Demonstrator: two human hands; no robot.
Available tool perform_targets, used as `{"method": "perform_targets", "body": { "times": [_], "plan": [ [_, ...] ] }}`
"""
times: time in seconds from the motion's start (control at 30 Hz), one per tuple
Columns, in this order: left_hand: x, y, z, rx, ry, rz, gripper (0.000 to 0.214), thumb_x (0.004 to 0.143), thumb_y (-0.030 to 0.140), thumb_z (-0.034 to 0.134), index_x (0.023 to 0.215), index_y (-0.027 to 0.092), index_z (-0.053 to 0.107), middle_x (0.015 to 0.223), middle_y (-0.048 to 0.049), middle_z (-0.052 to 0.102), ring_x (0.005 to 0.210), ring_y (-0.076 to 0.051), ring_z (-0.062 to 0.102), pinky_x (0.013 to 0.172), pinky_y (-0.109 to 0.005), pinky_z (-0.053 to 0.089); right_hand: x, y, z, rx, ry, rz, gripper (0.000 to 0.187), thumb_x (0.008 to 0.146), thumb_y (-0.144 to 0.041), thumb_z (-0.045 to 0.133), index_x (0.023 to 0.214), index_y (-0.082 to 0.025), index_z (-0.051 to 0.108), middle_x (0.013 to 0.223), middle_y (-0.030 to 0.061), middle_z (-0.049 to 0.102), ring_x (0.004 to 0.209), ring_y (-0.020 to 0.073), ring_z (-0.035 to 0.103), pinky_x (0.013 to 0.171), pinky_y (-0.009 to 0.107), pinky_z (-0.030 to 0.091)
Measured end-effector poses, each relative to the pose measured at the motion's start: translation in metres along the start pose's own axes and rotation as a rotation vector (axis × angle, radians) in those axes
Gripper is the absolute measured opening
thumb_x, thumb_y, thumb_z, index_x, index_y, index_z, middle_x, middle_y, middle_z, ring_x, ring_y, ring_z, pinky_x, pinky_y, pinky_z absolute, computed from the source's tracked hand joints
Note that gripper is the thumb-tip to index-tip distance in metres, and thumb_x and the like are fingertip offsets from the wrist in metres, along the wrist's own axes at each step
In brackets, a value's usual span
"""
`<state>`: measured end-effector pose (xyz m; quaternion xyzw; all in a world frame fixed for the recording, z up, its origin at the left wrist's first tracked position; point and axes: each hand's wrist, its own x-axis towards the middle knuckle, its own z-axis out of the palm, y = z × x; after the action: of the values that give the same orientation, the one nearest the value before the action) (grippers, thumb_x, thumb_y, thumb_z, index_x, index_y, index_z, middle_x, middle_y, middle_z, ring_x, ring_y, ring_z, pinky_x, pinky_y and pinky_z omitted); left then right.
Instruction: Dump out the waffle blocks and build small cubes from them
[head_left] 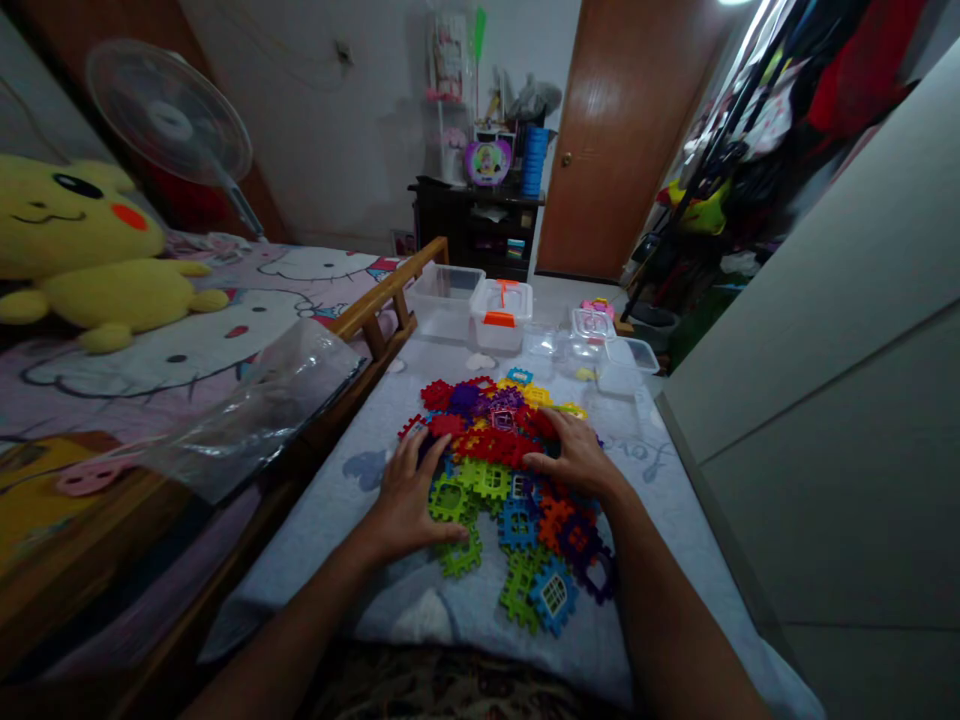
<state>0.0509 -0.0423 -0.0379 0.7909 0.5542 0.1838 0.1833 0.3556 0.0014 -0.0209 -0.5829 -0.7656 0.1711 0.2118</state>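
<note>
A heap of colourful plastic interlocking building blocks [491,478] with toothed edges lies on the light blue bed sheet [420,585]. My left hand [409,500] rests at the heap's left side, fingers spread over red and green blocks. On the right side, my right hand [581,455] reaches over red blocks with its thumb and fingers apart. Neither hand visibly grips a block. Closest to me lie a blue window block [553,595], a green block [519,590] and a purple block [596,572]. My palms partly hide blocks beneath them.
Behind the heap stand a clear bin [448,300], a clear box with orange latches [501,315] and small clear containers [628,365]. A wooden rail [390,295] and a plastic bag [262,410] are at left. A white cabinet [847,400] borders the right.
</note>
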Motion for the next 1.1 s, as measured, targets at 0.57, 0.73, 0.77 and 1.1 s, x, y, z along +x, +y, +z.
{"method": "perform_targets", "body": {
  "times": [0.57,0.73,0.77,1.1],
  "plan": [
    [0.037,0.033,0.007,-0.233,0.008,0.198,0.097,0.064,0.034,0.081,0.149,0.025,0.035,0.154,-0.0137,0.034,0.144,-0.035,0.033,0.118,-0.052,0.032,0.014,-0.032,0.019,0.26,-0.008,-0.148,0.082,0.07,-0.021,0.07,0.147,-0.022,0.042,0.136,0.0117,0.059,0.122,0.0279,0.058,0.106,0.046,0.044],
    [0.061,0.041,-0.004,-0.351,0.139,0.134,0.083,0.068,0.028,0.077,0.142,0.025,0.04,0.14,-0.0104,0.051,0.13,-0.029,0.051,0.111,-0.046,0.042,0.032,-0.037,0.013,0.345,0.047,-0.051,0.054,0.075,-0.029,0.066,0.128,-0.02,0.058,0.108,0.0071,0.071,0.09,0.0214,0.067,0.086,0.038,0.053],
    [0.067,0.043,-0.007,-0.369,0.166,0.121,0.084,0.069,0.029,0.078,0.143,0.025,0.039,0.139,-0.0103,0.052,0.129,-0.029,0.052,0.11,-0.046,0.043,0.037,-0.036,0.011,0.353,0.07,-0.027,0.053,0.076,-0.032,0.067,0.127,-0.02,0.058,0.107,0.007,0.071,0.088,0.0208,0.067,0.083,0.037,0.053],
    [0.073,0.012,-0.038,-0.177,-0.029,0.131,0.1,0.063,0.062,0.079,0.145,0.02,0.04,0.151,-0.0175,0.036,0.142,-0.037,0.035,0.117,-0.053,0.031,0.087,0.016,-0.023,0.038,-0.102,0.142,0.04,0.083,-0.05,0.064,0.104,-0.017,0.071,0.097,0.0105,0.074,0.088,0.0249,0.067,0.079,0.034,0.051]
  ]
}}
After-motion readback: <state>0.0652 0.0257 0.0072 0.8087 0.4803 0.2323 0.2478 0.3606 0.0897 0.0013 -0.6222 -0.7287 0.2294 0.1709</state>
